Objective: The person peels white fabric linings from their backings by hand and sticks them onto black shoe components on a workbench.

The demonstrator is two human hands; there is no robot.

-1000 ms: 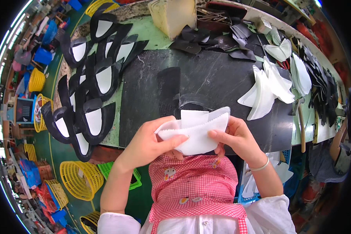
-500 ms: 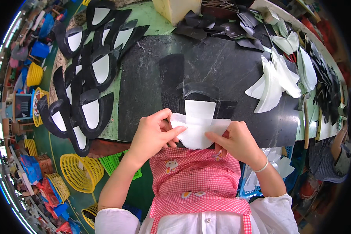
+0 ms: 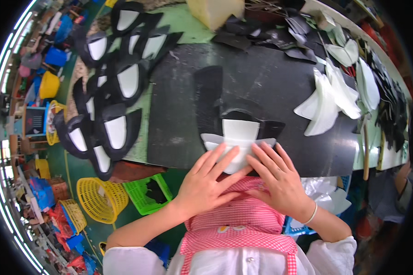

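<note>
A thin white sheet piece with curved edges [image 3: 239, 155] lies at the near edge of the work board, overlapping a white patch [image 3: 240, 129] on a black shoe-upper-like piece [image 3: 209, 94]. My left hand [image 3: 207, 183] rests flat on the left part of the sheet, fingers stretched out. Across from it, my right hand [image 3: 279, 181] presses on the right part with its fingers spread. Neither hand grips anything. Part of the sheet is hidden under my fingers.
Black U-shaped pieces with white patches [image 3: 115, 133] overlap at the left. Loose white sheets [image 3: 323, 107] lie right on the dark board [image 3: 179, 91], with black scraps [image 3: 270, 36] behind. Below the table at left are a yellow basket [image 3: 85, 197] and a green one [image 3: 137, 201].
Both hands have let go of the white sheet's ends and now lie flat on it, fingers forward. The sheet has settled lower onto the black piece. The view has shifted slightly.
</note>
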